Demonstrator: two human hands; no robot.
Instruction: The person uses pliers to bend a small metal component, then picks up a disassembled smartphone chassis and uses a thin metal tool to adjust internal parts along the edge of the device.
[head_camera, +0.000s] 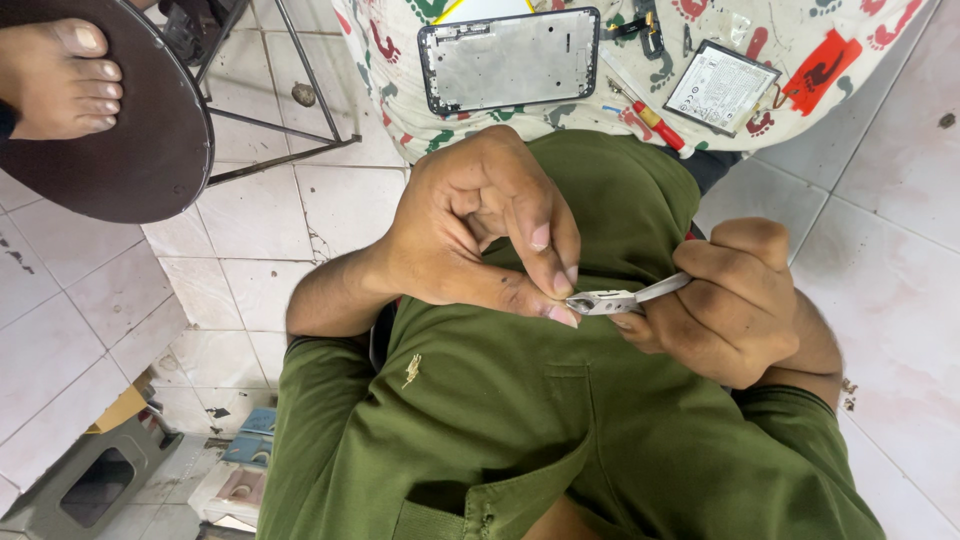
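My right hand (735, 305) grips a pair of silvery metal tweezers (625, 298), which point left in front of my green shirt (520, 400). My left hand (480, 230) is curled above them, with thumb and forefinger pinched on the tweezers' tip. Whatever sits between the tips is too small to make out. Further out, on a cloth with a footprint pattern (800, 30), lie a bare phone frame (510, 58), a flat phone battery (722, 87) and a red-handled screwdriver (655, 122).
At the top left, another person's bare foot (60, 75) rests on a dark round stool (140, 150) with a metal frame. The floor is white tile (900, 250). A grey box (95, 480) and small trays (240, 475) sit at the bottom left.
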